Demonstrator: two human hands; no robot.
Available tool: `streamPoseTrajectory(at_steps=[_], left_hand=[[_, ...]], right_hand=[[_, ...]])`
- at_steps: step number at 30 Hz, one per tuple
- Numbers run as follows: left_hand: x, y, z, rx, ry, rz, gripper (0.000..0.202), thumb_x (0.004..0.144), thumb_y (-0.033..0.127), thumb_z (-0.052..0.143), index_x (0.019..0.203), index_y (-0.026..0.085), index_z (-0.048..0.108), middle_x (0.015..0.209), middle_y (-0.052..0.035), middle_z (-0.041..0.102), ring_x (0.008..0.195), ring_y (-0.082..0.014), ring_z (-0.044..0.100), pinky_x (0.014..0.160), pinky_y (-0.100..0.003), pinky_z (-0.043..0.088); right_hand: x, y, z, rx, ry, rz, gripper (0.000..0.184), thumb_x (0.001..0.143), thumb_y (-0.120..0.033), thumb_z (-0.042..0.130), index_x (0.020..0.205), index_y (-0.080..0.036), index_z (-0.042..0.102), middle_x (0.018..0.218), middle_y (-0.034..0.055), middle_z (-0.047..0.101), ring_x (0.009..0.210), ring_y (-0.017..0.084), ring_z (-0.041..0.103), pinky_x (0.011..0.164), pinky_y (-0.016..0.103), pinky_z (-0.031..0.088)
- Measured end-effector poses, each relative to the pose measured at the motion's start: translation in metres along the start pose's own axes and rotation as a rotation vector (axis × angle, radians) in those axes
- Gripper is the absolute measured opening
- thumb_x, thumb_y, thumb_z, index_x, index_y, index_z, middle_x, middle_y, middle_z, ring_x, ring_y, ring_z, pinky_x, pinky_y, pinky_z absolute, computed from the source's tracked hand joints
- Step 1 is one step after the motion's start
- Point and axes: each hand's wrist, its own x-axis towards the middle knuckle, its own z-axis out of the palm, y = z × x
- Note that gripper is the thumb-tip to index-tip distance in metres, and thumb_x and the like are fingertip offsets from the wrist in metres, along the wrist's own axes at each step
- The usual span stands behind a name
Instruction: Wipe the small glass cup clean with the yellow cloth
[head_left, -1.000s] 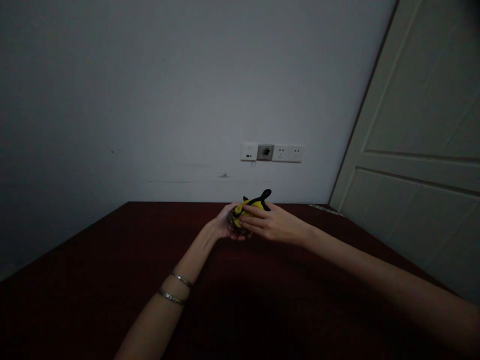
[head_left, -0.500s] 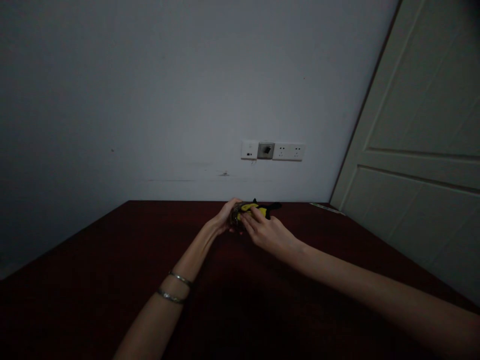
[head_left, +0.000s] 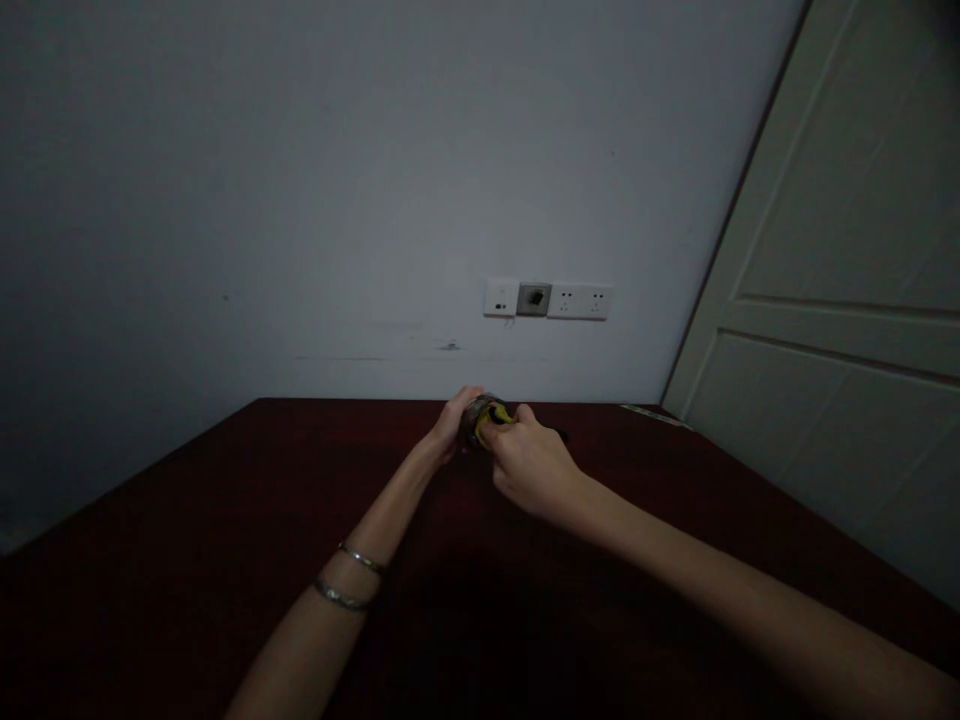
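Over the far part of the table, my left hand (head_left: 454, 420) is wrapped round the side of a shiny, see-through vessel that looks like a glass (head_left: 472, 424). Its round mouth is turned toward my right hand. A yellow and black cloth (head_left: 502, 412) is bunched at that mouth. My right hand (head_left: 531, 455) grips the cloth, its fingertips pressed in at the opening. A dark end of the cloth shows beyond the knuckles. The inside of the glass is mostly hidden by fingers and cloth.
The dark red table (head_left: 225, 500) runs back to a pale wall (head_left: 337, 200). Sockets and a switch (head_left: 549, 300) sit on the wall above it. A panelled door (head_left: 840, 300) stands at the right, near a thin pale strip (head_left: 655, 416) on the table's edge.
My right hand has turned and closed more tightly, pushing the cloth to the left into the mouth of the glass. Less of the cloth shows. My left hand keeps its hold.
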Motion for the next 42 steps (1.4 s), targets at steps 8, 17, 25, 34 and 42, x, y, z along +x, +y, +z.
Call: streamPoseTrajectory(at_steps=[8,17,25,34,42], left_hand=[[0.002,-0.004,0.008,-0.159,0.041,0.274,0.026,0.075,0.032,0.05,0.057,0.015,0.059,0.055,-0.002,0.062,0.053,-0.0131,0.055,0.054,-0.023,0.042],[0.008,-0.012,0.0,-0.116,0.018,0.404,0.037,0.069,0.043,0.053,0.069,0.009,0.066,0.064,-0.0063,0.065,0.06,-0.0164,0.057,0.063,-0.027,0.044],[0.004,-0.004,-0.002,-0.3,0.099,0.157,0.037,0.077,0.044,0.044,0.07,0.013,0.063,0.054,-0.0036,0.061,0.044,-0.0133,0.054,0.044,-0.023,0.037],[0.007,0.002,-0.023,-0.181,-0.29,-0.15,0.05,0.074,0.054,0.033,0.086,0.013,0.058,0.067,-0.0157,0.067,0.043,-0.0221,0.058,0.029,-0.02,0.023],[0.008,-0.01,-0.015,-0.069,-0.273,-0.484,0.049,0.077,0.055,0.034,0.078,0.013,0.059,0.059,-0.0125,0.065,0.045,-0.0218,0.06,0.034,-0.027,0.039]], right_hand=[[0.006,0.012,0.005,0.629,0.017,0.097,0.034,0.069,-0.013,0.039,0.085,-0.018,0.068,0.074,0.0057,0.062,0.07,0.017,0.053,0.063,0.028,0.039],[0.005,0.015,0.002,1.713,-0.07,0.529,0.052,0.051,-0.012,0.047,0.099,-0.01,0.065,0.068,0.005,0.061,0.053,0.012,0.051,0.044,0.021,0.039],[-0.01,0.035,-0.003,1.961,-0.03,0.642,0.048,0.057,-0.009,0.048,0.103,-0.016,0.061,0.086,0.0069,0.068,0.062,0.012,0.059,0.049,0.02,0.046],[-0.012,0.057,0.011,1.197,0.564,0.275,0.053,0.065,-0.012,0.048,0.117,-0.015,0.061,0.116,0.0091,0.065,0.103,0.024,0.062,0.092,0.042,0.048],[-0.006,0.055,0.028,0.126,0.392,-0.541,0.043,0.086,-0.008,0.039,0.127,-0.008,0.05,0.131,0.0162,0.052,0.126,0.024,0.046,0.086,0.04,0.053]])
